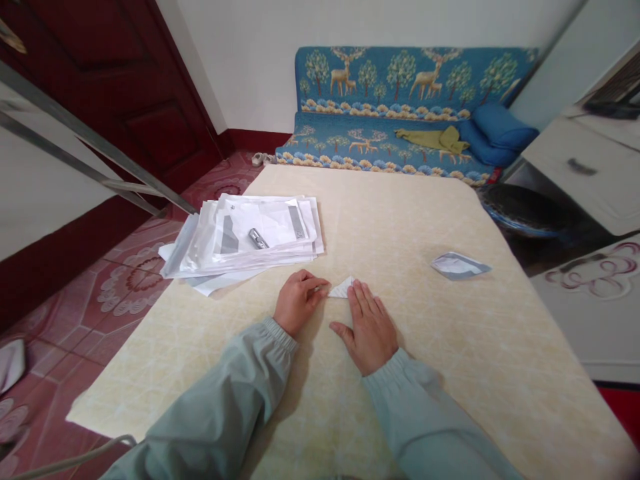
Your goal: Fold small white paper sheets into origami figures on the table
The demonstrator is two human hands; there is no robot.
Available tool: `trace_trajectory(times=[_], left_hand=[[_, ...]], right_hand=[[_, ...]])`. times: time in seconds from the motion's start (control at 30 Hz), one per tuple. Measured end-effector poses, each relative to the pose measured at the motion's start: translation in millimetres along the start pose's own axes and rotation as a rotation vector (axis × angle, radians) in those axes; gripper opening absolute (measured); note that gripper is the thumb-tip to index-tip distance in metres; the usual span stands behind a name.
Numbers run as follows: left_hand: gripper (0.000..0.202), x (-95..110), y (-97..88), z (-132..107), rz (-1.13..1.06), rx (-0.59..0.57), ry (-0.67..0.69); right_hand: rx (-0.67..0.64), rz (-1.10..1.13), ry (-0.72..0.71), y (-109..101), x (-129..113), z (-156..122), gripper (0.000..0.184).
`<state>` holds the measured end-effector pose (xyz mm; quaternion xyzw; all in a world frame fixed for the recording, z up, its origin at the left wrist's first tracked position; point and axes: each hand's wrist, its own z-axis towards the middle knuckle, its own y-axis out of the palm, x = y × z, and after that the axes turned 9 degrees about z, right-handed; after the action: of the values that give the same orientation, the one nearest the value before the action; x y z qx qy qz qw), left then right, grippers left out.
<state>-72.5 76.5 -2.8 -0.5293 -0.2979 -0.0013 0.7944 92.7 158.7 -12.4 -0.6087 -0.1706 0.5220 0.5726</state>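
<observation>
A small folded white paper piece lies on the cream table between my hands. My left hand is curled, its fingertips pinching the paper's left corner. My right hand lies flat with fingers stretched out, pressing down on the paper's right part and hiding most of it. Both arms wear pale green sleeves.
A stack of white sheets with a small silver object on top lies at the table's left. A folded silvery paper shape rests at the right. Beyond the table stands a blue deer-patterned sofa; a white cabinet is at the right.
</observation>
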Motion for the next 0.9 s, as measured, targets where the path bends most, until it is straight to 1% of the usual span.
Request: trace_trajectory(times=[0.1,0.17,0.23,0.3,0.37,0.43,0.5,0.57,0.67,0.73,0.8,0.83,0.9], left_hand=[[0.028,11,1.7,2,0.066,-0.015,-0.015],[0.026,18,3.1,5,0.105,-0.028,-0.027],[0.021,21,4.6,6,0.12,-0.034,-0.04],[0.02,20,6.3,7,0.093,-0.026,-0.05],[0.019,18,8.1,7,-0.006,-0.001,-0.076],[0.017,19,9.6,9,-0.194,0.019,-0.115],[0.015,23,10.5,11,-0.426,0.007,-0.133],[0.016,30,10.7,14,-0.603,-0.008,-0.117],[0.016,38,11.8,16,-0.696,0.041,-0.099],[0.015,40,13.7,15,-0.719,0.105,-0.127],[0.016,39,16.2,13,-0.785,0.153,-0.181],[0.019,38,17.2,13,-0.834,0.156,-0.209],[0.024,38,18.1,11,-0.939,0.11,-0.25]], right_hand=[[0.053,0.073,0.004,-3,4,4,0.053],[0.126,0.156,0.008,-5,8,7,0.043],[0.199,0.232,0.021,-7,14,10,0.04],[0.245,0.269,0.03,-8,19,14,0.04],[0.267,0.285,0.035,-10,22,19,0.039],[0.279,0.322,0.053,-12,22,25,0.036],[0.284,0.415,0.079,-13,19,29,0.031],[0.298,0.571,0.111,-12,16,31,0.026],[0.379,0.908,0.219,-8,13,31,0.022],[0.416,1.12,0.328,-6,15,29,0.025],[0.424,1.259,0.405,-6,18,28,0.029],[0.43,1.304,0.423,-7,20,27,0.03],[0.445,1.388,0.43,-9,23,27,0.029]])
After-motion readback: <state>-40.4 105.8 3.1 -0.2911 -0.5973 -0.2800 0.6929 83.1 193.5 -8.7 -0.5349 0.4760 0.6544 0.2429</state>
